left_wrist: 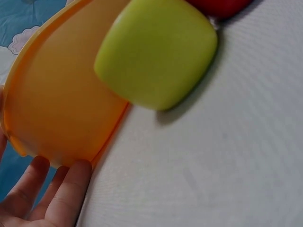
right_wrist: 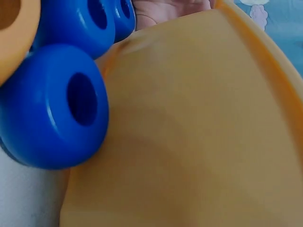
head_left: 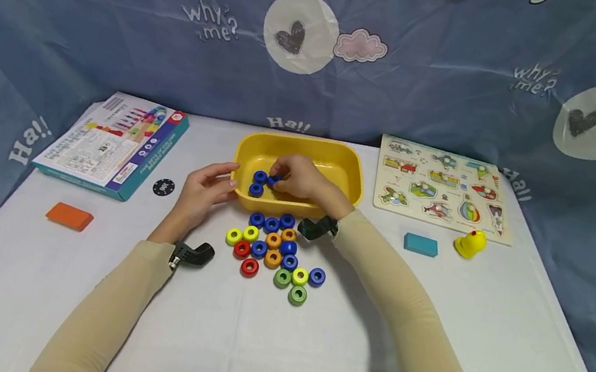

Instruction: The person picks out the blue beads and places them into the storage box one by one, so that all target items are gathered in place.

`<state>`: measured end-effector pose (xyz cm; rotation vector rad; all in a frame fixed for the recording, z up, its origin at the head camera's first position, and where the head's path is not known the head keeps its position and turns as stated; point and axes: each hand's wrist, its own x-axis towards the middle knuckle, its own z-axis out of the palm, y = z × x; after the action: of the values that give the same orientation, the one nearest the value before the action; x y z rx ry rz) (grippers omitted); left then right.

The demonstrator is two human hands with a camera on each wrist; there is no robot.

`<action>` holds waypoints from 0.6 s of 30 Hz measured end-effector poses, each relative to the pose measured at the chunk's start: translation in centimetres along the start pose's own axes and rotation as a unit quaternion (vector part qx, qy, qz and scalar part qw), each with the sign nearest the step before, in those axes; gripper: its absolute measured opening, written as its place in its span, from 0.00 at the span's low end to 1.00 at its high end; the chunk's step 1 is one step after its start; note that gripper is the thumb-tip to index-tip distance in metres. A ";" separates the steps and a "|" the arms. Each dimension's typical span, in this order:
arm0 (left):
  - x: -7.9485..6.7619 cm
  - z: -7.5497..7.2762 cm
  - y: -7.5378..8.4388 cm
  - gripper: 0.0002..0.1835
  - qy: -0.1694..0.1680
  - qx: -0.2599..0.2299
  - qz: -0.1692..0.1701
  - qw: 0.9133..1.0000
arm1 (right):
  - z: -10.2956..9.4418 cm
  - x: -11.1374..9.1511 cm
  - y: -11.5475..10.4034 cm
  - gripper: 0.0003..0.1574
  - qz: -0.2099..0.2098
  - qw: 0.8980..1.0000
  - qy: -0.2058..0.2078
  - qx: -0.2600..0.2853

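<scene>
A yellow plastic tub (head_left: 338, 147) stands at the far middle of the table. Its left end meets the fingertips of my left hand (head_left: 202, 192), whose fingers are fairly straight; the left wrist view shows those fingers (left_wrist: 71, 189) against the outer wall. Reaching over the near rim, my right hand (head_left: 299, 176) pinches a blue ring-shaped bead (head_left: 273, 181) inside the tub. Two more blue beads (head_left: 258, 183) lie beside it on the tub floor. In the right wrist view the tub wall hides most of that hand.
Several loose beads in blue, yellow, red, orange and green (head_left: 272, 258) lie before the tub. Leftward are a boxed game (head_left: 107, 145), a black chip (head_left: 163, 187) and an orange block (head_left: 70, 216). Rightward are a picture puzzle board (head_left: 442, 185), a blue block (head_left: 421, 244) and a yellow toy duck (head_left: 470, 244).
</scene>
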<state>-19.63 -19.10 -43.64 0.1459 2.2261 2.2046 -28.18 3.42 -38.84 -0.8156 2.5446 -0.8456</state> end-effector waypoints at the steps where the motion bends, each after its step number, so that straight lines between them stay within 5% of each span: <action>1: 0.0 0.0 -0.1 0.24 -0.001 0.000 -0.001 1.000 | 0.0 -0.1 0.1 0.15 -0.001 1.000 0.001 0.000; 7: -0.5 0.2 -0.4 0.24 -0.002 -0.001 -0.009 1.000 | -0.1 -2.4 -0.3 0.17 -0.031 0.998 0.046 0.003; 12: -0.3 0.1 -0.4 0.24 -0.004 0.003 0.001 1.000 | 0.1 -6.2 -2.1 0.14 -0.138 0.984 0.108 0.024; 18: 0.0 0.0 0.0 0.25 -0.004 0.015 0.009 1.000 | 2.0 -9.6 -3.4 0.12 -0.228 0.972 0.060 -0.003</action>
<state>-19.66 -19.14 -43.62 0.1760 2.2637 2.1772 -18.33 6.23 -36.98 -1.4243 2.4960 -1.0469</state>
